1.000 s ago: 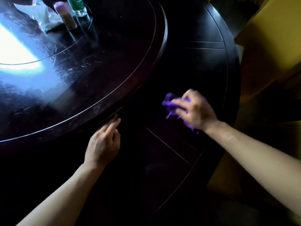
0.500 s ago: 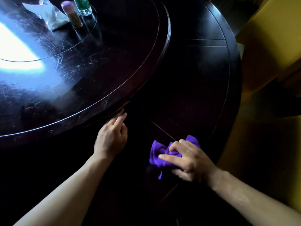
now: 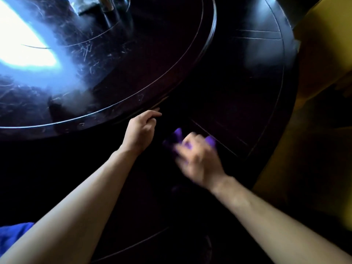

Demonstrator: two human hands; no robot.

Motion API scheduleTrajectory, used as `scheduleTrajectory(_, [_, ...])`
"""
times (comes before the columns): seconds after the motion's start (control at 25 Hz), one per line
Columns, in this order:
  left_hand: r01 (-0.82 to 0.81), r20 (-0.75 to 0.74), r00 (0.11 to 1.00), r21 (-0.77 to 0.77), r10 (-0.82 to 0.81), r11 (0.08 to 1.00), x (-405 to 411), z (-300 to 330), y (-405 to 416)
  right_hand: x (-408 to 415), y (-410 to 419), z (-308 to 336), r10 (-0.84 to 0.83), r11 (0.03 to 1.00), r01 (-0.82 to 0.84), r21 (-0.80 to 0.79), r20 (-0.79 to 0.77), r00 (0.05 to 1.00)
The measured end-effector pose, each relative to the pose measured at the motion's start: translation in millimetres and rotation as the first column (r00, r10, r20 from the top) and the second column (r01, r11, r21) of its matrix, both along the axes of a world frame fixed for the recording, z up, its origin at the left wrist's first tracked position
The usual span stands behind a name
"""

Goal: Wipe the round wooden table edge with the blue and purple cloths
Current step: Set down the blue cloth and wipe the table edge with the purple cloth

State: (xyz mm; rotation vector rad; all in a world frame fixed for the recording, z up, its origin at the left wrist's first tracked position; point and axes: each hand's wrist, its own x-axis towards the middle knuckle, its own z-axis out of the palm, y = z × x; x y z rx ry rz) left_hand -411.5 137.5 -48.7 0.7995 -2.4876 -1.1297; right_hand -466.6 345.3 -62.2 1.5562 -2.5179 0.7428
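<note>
The round dark wooden table (image 3: 266, 77) fills most of the view, its outer ring curving down the right side. My right hand (image 3: 198, 161), motion-blurred, grips a crumpled purple cloth (image 3: 178, 134) and presses it on the outer ring near the front. My left hand (image 3: 140, 130) rests with its fingertips against the rim of the raised turntable (image 3: 152, 54), fingers loosely bent, holding nothing. A patch of blue fabric (image 3: 13, 235) shows at the bottom left, under my left forearm; I cannot tell whether it is the blue cloth.
A bright window glare lies on the turntable's scratched top at the left. Some bottles (image 3: 106, 4) and a crumpled wrapper stand at the far top, mostly cut off. A yellow chair or cushion (image 3: 320, 54) stands close to the table's right edge.
My right hand swept the purple cloth from the far right of the ring toward me, then slightly back up and left. My left hand stayed at the turntable rim. The camera dipped.
</note>
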Motion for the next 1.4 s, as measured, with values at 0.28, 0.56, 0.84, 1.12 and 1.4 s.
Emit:
scheduleTrajectory(0.28, [0.086,0.09,0.994,-0.358,-0.057,0.93,155,7,-28,-3,6,1,0.264,0.962,-0.268,-0.042,-0.082,0.961])
scheduleTrajectory(0.56, [-0.074,0.224,0.95,-0.516,0.218,0.854,245,-23,-60,46,-74,8,-0.025,0.998,0.028,-0.058,0.05,0.998])
scheduleTrajectory(0.84, [-0.097,0.181,0.958,-0.521,0.221,0.848,242,-26,-58,142,15,23,0.746,0.656,-0.754,-0.03,0.181,0.641])
scheduleTrajectory(1.12, [-0.096,0.198,0.954,-0.513,0.226,0.853,239,-25,-59,28,-8,29,-0.019,1.0,0.021,-0.018,0.072,0.997])
scheduleTrajectory(1.4, [-0.091,0.224,0.945,-0.515,0.237,0.852,239,-26,-57,168,74,9,0.472,0.881,-0.471,-0.03,0.092,0.877])
